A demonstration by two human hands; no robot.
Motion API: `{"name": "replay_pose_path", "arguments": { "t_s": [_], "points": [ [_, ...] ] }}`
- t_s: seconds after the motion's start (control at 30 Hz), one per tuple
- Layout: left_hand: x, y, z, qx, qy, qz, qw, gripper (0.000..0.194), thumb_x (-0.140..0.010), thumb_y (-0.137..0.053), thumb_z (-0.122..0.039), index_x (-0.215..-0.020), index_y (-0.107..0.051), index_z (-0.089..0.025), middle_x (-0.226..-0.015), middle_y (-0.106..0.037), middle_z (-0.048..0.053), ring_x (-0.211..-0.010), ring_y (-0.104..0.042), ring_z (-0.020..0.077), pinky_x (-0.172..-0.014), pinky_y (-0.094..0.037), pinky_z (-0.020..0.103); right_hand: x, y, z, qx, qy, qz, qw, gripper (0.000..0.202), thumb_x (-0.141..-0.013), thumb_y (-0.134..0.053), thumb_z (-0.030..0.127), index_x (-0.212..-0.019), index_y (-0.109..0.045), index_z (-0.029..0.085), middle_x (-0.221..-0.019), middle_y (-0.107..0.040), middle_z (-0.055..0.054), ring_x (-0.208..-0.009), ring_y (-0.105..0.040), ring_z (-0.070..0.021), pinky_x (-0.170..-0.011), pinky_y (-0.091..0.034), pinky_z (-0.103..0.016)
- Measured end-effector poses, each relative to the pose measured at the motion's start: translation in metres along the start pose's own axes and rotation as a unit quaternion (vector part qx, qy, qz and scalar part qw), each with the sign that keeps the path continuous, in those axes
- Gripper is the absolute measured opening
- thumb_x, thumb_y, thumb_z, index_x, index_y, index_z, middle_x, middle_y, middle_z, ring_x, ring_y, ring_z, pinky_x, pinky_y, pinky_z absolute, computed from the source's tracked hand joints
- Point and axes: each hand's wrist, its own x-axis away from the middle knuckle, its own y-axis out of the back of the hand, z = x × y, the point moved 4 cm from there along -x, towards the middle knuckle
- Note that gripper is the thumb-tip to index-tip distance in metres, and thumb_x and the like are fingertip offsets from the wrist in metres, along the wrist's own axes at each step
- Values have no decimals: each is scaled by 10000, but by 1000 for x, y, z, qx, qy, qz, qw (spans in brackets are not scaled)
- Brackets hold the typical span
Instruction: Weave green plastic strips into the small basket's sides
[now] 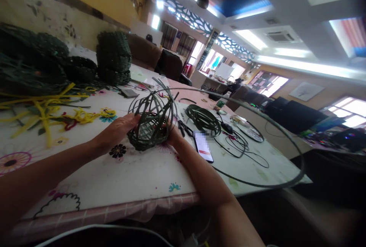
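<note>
A partly woven dark green basket (147,140) is between my two hands, low over the flowered tablecloth. Loose strips stand up from its woven base and curve inward, crossing near the top. My left hand (126,123) is closed on the basket's left side, the fingers wrapped over its strips. At the right side, my right hand (171,130) grips the basket too; its fingertips are mostly hidden behind the strips. One long green strip (286,128) arcs from near the basket far out to the right and curves back over the table's edge.
A coil of green strip (203,119), black-handled scissors (185,128) and a lit phone (203,147) lie right of the basket. Finished-looking dark baskets (113,58) stand at the back left, near yellow strips (42,119). Computer monitors (296,113) are farther right.
</note>
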Motion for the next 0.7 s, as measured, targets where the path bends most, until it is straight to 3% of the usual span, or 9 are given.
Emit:
{"name": "replay_pose_path", "arguments": {
  "t_s": [0.27, 0.57, 0.7],
  "points": [
    [2, -2, -9, -9, 18, 45, 999, 842, -915, -282, -911, -632, -610, -190, -701, -577, 43, -733, -516, 200, -716, -434, 339, 2, -2, 2, 8, 9, 13, 1000, 561, -537, -672, 164, -1064, -517, 274, -683, -657, 95, -479, -572, -113, -453, -492, -213],
    [1, -3, 0, -9, 38, 60, 997, 791, -1018, -256, -767, -597, -605, -196, -646, -560, 27, -676, -498, 191, -736, -431, 340, 1, -4, 3, 25, 6, 20, 999, 513, -609, -697, 176, -1094, -550, 255, -635, -610, 105, -447, -535, -99, -451, -477, -210],
    [-3, -3, -1, -71, -16, 91, 993, 712, -1021, -338, -713, -614, -609, -195, -667, -547, 23, -665, -521, 181, -718, -462, 319, 3, -7, 4, 29, 2, 20, 999, 496, -637, -704, 202, -1107, -556, 255, -635, -622, 97, -459, -543, -108, -463, -482, -219]
  ]
}}
